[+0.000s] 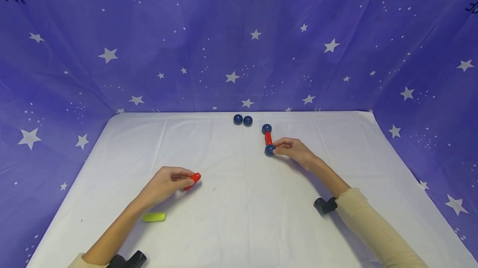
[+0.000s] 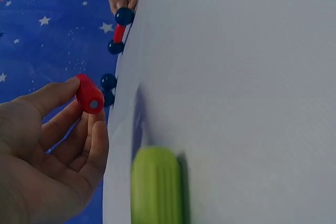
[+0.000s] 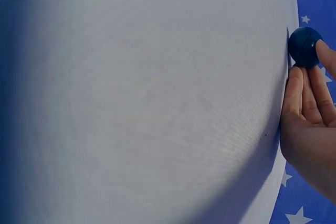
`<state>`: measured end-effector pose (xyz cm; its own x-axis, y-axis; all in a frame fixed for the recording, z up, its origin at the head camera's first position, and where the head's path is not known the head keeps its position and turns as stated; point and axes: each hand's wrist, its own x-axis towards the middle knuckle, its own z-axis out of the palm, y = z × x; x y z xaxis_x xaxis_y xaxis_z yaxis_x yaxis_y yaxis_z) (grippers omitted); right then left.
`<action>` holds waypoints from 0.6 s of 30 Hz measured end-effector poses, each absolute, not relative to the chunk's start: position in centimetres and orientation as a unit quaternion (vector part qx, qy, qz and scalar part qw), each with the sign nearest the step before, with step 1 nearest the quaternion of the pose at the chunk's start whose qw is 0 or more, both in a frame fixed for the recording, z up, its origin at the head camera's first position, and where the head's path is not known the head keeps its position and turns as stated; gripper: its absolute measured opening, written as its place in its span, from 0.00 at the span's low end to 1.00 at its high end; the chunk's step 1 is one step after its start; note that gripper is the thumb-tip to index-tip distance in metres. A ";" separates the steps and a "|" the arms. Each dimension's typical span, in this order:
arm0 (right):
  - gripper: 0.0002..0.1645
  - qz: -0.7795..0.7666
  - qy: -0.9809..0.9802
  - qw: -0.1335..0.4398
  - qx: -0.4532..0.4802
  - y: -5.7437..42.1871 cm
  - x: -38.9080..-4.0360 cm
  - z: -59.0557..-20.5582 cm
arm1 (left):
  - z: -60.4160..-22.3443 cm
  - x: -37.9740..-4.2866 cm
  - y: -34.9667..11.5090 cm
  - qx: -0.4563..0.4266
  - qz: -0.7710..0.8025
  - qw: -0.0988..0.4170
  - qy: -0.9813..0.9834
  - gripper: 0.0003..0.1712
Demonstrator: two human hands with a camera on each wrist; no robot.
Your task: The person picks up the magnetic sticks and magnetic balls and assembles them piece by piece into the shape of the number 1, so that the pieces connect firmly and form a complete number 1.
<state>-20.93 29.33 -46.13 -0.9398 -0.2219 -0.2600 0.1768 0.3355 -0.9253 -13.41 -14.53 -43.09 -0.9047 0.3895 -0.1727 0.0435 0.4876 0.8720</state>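
Note:
My left hand [image 1: 166, 184] pinches a short red rod [image 1: 196, 178] between thumb and fingers, held over the left half of the table. In the left wrist view the red rod [image 2: 89, 95] shows a round grey spot on its end. Farther back on the right, my right hand [image 1: 296, 152] holds the near dark blue ball [image 1: 269, 150] between thumb and fingers. A second red rod [image 1: 268, 138] joins that ball to another blue ball [image 1: 267, 128] beyond it. The right wrist view shows the gripped ball [image 3: 304, 47] at the thumb; the rod is hidden there.
Two loose blue balls [image 1: 238, 119] lie side by side near the table's back edge. A yellow-green ribbed rod [image 1: 154, 217] lies beside the left forearm. White cloth covers the table [image 1: 231, 218], and a purple star-patterned curtain [image 1: 209, 52] stands behind and at both sides.

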 end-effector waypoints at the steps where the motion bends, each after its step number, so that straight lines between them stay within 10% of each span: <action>1: 0.24 -0.575 0.799 0.173 -0.016 29.4 -20.9 -46.1 | -43.1 -13.6 -14.0 0.121 0.493 0.179 0.843 0.18; 18: 0.25 -0.588 0.789 0.177 -0.015 29.4 -21.0 -46.1 | -43.4 -15.7 -6.0 0.088 0.607 0.203 0.763 0.16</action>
<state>-20.99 29.38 -46.09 -0.9369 -0.2312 -0.2621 0.1852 0.3076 -0.9333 -15.69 -5.99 -43.40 -0.9017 0.3817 -0.2032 -0.1123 0.2470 0.9625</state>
